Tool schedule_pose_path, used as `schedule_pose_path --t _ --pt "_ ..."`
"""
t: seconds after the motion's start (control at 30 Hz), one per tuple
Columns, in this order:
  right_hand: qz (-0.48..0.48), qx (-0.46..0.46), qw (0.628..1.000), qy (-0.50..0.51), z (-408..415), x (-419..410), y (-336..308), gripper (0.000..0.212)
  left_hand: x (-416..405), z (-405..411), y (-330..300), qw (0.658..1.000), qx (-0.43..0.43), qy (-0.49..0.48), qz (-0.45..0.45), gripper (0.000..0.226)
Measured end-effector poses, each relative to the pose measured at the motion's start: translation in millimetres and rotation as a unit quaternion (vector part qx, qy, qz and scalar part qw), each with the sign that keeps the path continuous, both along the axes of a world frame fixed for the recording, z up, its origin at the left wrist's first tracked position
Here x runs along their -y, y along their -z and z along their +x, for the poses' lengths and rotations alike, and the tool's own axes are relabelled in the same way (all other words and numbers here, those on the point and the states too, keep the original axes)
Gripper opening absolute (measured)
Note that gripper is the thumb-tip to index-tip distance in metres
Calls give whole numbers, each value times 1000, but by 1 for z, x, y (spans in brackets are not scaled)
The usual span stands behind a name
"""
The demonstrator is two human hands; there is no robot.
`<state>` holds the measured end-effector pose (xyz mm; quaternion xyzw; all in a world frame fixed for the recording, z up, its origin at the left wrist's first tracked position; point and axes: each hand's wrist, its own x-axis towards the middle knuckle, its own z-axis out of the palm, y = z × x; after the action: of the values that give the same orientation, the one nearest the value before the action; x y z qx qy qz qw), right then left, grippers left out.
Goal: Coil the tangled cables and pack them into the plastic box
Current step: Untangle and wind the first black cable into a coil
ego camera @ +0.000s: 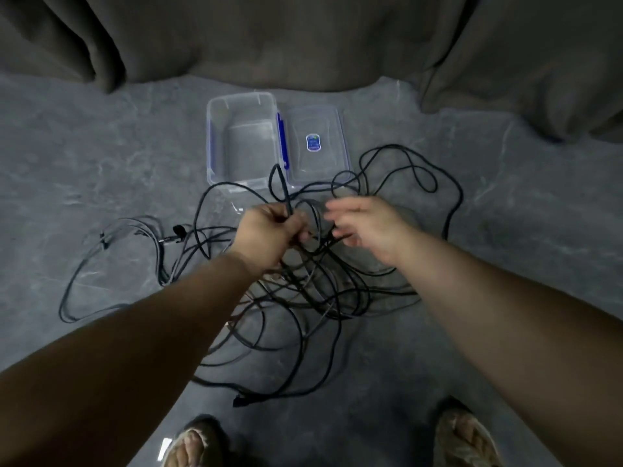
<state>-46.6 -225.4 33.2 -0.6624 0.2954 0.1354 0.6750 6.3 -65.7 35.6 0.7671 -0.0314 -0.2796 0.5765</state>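
Nearby, left hand [269,230] grips tangled cables [303,291]; right hand [365,227] spread, before plastic box [215,143].

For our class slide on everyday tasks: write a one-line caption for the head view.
Left hand grips a loop of tangled black cables as the open right hand reaches in, the clear plastic box waiting empty.

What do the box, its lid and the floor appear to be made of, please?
Box: clear glossy plastic, since the floor shows through; blue clips. Lid: the same clear plastic, with a blue label. Floor: grey with pale veins, probably stone, tile or vinyl.
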Motion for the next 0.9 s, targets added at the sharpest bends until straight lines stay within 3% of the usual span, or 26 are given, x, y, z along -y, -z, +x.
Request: schedule_pose_path --t 0.13,0.27,0.33,0.4,0.5,0.63,0.67,0.77,0.9 --pt "-130 50 985 -101 -1 -4 -29 49 2 13 -57 999 2 20 -36 20" --pt "-289 176 934 -114 7 -6 -91 70 -5 3 -110 989 58 128 46 23" --pt "-339 212 905 -147 7 -11 -126 61 -11 -7 -138 982 91 152 69 26" --pt "-381 208 884 -175 0 -17 -158 33 -18 -16 -165 981 120 136 67 29" --pt "-437 224 863 -114 -16 -18 -189 15 -30 -25 -197 987 142 63 45 31" --pt "-381 268 880 90 -36 -4 -222 6 -46 -40 -223 993 88 1 -75 29" --pt "-349 274 888 119 -41 -1 -229 12 -46 -45 -228 992 67 1 -107 29" --pt "-291 293 903 115 -57 -2 -243 22 -42 -62 -243 985 17 -8 -170 34" --pt "-359 294 882 85 -71 -9 -241 10 -42 -74 -253 972 -49 -41 -226 26"
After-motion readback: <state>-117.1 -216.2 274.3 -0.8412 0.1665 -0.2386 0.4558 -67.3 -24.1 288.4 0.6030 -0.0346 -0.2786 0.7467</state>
